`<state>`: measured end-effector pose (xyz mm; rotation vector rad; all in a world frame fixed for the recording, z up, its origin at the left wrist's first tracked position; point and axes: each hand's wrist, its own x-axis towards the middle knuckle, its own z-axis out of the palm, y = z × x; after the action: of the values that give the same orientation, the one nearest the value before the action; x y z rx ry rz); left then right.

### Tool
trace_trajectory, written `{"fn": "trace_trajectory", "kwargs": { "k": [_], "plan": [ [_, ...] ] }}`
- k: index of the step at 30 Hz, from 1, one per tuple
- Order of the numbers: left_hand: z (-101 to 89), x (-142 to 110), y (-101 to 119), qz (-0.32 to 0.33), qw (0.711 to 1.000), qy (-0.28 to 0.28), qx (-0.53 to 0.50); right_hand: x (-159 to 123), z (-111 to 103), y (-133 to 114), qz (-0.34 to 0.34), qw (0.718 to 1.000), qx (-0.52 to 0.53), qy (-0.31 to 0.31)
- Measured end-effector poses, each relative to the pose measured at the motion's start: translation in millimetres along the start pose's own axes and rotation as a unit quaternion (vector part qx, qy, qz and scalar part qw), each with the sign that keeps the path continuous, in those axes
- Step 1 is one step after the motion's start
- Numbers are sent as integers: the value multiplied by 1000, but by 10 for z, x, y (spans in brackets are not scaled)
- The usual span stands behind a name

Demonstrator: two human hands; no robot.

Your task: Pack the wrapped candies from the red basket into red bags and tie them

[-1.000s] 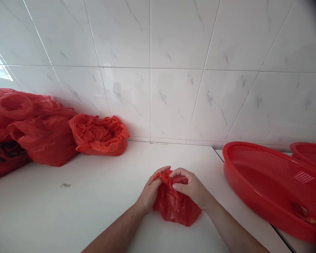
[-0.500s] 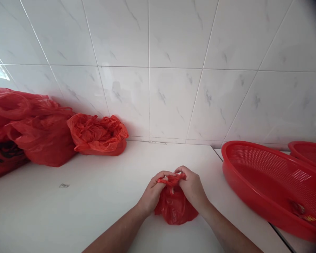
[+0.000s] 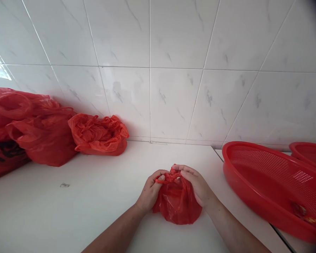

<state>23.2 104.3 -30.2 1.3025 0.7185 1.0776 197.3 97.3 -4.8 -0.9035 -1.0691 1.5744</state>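
Note:
A small red plastic bag (image 3: 177,205) rests on the white tabletop in front of me, its body bulging and its neck gathered at the top. My left hand (image 3: 150,189) grips the bag's neck on the left, with a twisted loop of plastic by the thumb. On the other side my right hand (image 3: 196,184) is curled around the gathered top, thumb and fingers holding the plastic. A small pale spot shows near the neck between the hands. What is inside the bag is hidden.
A large red perforated basket (image 3: 255,200) stands at the right with small items in it; a second red basket (image 3: 309,151) is behind. Filled red bags (image 3: 47,140) and an open red bag of crumpled plastic (image 3: 102,149) sit at left. A tiled wall (image 3: 173,102) closes the back.
Both hands have stayed at the bag's neck. My right hand has shifted its hold, pinching in and then wrapping round the right side, and the gathered plastic has changed shape.

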Motion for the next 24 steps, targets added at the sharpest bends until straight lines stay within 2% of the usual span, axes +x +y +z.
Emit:
{"fn": "trace_trajectory", "kwargs": {
  "k": [4, 8, 11, 16, 18, 20, 22, 24],
  "plan": [
    [-47, 15, -66, -3, 998, 56, 9, 35, -65, 24, -21, 997, 72, 22],
    [-81, 31, -88, 12, 991, 127, 34, 65, -140, 58, -8, 994, 107, 24],
    [-112, 47, -89, 55, 980, 184, 50, 93, -224, 44, -12, 990, 134, 31],
    [-218, 69, -72, 137, 948, 268, 99, 149, -473, -70, -50, 980, 164, 102],
    [-269, 74, -55, 155, 939, 286, 113, 161, -571, -106, -55, 974, 185, 122],
    [-315, 76, -43, 163, 944, 257, 129, 161, -637, -114, -67, 974, 178, 121],
    [-353, 76, -47, 160, 960, 172, 150, 152, -680, -95, -62, 987, 123, 88],
    [-389, 76, -68, 139, 971, 75, 181, 138, -730, -64, -25, 998, 30, 41]
  ]
}}
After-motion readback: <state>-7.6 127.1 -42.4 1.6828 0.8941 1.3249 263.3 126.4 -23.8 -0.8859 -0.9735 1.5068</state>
